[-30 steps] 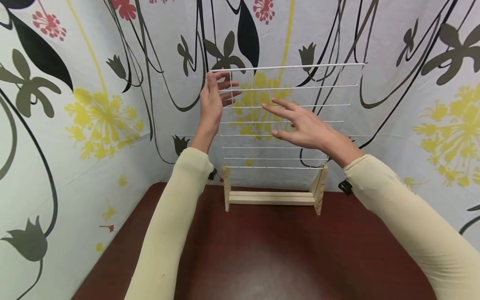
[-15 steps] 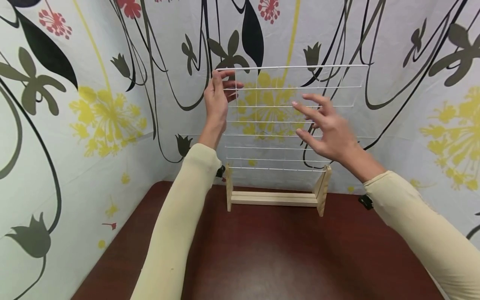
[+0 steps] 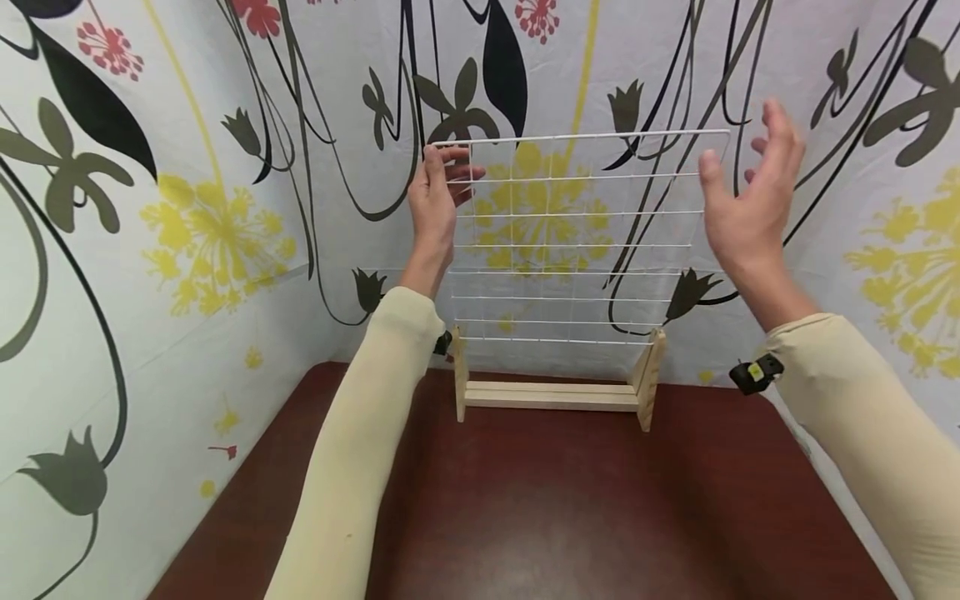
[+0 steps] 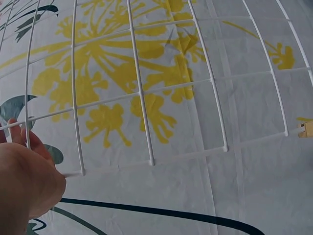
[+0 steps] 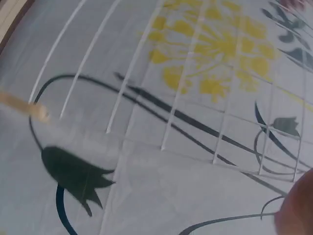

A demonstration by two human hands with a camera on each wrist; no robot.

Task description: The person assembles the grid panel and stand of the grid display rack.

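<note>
A white wire grid (image 3: pixel 585 215) stands upright with its lower edge at a pale wooden stand (image 3: pixel 551 397). My left hand (image 3: pixel 435 196) holds the grid's upper left corner, thumb on the near side and fingers behind the wires. In the left wrist view, that hand (image 4: pixel 32 181) is at the grid's edge, its fingers partly hidden. Beyond the upper right corner my right hand (image 3: pixel 753 200) is raised, thumb apart from the fingers, with nothing visible in it. Only a blurred bit of this hand (image 5: pixel 296 208) shows in the right wrist view.
The stand rests near the back of a dark red-brown table (image 3: pixel 570 500). A white cloth (image 3: pixel 300 292) with printed flowers hangs behind and at the left. Black wrist devices (image 3: pixel 756 375) sit at the cuffs of both cream sleeves.
My right hand has moved from in front of the grid's middle, rightward and up, to beside its upper right corner. The left hand stays at the upper left corner.
</note>
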